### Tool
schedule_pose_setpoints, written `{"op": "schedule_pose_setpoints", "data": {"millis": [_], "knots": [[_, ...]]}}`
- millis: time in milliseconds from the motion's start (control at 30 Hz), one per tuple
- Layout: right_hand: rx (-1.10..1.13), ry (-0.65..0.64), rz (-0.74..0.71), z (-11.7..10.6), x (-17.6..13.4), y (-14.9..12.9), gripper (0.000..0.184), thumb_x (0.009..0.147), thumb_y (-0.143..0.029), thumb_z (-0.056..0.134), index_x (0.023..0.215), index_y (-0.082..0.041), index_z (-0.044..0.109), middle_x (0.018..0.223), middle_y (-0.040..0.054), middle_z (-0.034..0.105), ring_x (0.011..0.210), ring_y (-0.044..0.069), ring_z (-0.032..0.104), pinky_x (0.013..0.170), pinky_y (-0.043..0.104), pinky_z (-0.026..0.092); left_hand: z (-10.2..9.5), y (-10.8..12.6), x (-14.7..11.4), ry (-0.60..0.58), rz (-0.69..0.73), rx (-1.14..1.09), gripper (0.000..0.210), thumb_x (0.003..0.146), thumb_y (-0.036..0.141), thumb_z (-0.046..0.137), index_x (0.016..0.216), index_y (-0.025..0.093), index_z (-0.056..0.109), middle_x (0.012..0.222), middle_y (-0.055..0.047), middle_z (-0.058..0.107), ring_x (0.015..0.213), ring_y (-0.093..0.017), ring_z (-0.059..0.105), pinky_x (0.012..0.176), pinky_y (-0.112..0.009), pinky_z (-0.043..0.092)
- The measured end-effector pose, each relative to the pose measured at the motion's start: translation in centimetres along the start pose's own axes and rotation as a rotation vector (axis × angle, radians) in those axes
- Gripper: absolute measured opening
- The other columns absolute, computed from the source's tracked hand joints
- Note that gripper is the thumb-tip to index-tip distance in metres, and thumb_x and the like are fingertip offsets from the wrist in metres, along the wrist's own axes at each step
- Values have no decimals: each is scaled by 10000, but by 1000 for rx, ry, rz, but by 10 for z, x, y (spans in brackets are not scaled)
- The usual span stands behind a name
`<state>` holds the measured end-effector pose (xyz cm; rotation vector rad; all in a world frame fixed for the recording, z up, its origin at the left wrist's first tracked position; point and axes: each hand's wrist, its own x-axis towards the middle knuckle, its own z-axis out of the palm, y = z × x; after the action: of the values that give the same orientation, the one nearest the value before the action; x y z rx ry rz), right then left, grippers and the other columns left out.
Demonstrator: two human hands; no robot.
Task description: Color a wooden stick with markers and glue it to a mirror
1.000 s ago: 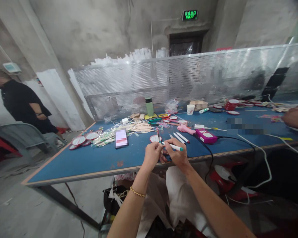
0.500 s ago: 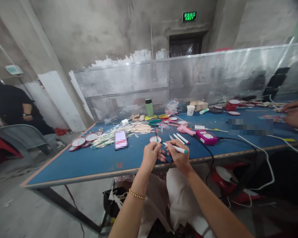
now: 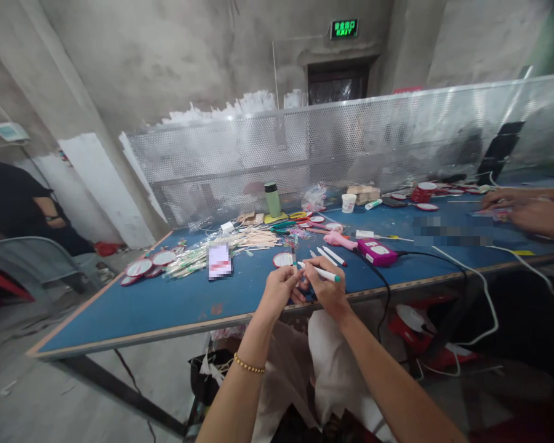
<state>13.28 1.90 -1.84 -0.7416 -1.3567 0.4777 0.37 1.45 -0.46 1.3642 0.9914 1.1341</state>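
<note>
Below centre, a stick (image 3: pixel 294 254) is pinched by the left hand (image 3: pixel 279 290), a marker (image 3: pixel 322 272) by the right hand (image 3: pixel 329 289); marking seems underway, steadiness needed next.

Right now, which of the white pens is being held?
The green-ended white pen, gripped in the right hand; the other white pens lie on the blue table, held by neither hand.

Soft, grey, fairly dim light is spread over the room. A green glow is given off by the exit sign (image 3: pixel 344 29), upper right of centre. Pale sheen is caught by the perforated screen (image 3: pixel 231 151). Deep shadow is cast under the table (image 3: pixel 143 307), lower right. Shapes are stretched and softened toward the edges; a pale rectangle (image 3: pixel 220 261) left of centre is masked by coarse pixels.
</note>
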Motion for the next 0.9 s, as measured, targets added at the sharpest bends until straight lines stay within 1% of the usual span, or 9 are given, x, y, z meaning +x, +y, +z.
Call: {"op": "schedule_pose_setpoints", "data": {"millis": [133,300,700,900], "knots": [[8,-17,6,-1,0,2,172,891,-324,582,774,-211,638,616,-11,652,455,125,572,461,258,475,0,0,0,-3,9,14,397,709,537,751,718,177,585,626,10,679,417,-139,627,381,-219,466],[-6,-11,-4,-1,1,4,195,877,-325,602,720,-212,622,611,-12,635,497,132,581,499,261,483,0,-2,0,-7,15,26,423,699,567,749,719,183,573,626,20,669,412,-136,621,381,-222,463],[-54,1,-26,1,2,5,179,868,-314,600,727,-210,637,645,7,667,533,139,590,490,251,472,-1,-7,3,10,14,47,390,719,536,742,706,191,562,592,21,665,406,-148,617,376,-232,459],[-64,-11,-47,-1,3,2,195,873,-304,578,710,-213,632,633,-1,651,525,135,586,500,255,475,-1,-7,3,11,17,56,390,737,541,733,709,192,562,598,18,666,410,-145,621,383,-228,465]]}}
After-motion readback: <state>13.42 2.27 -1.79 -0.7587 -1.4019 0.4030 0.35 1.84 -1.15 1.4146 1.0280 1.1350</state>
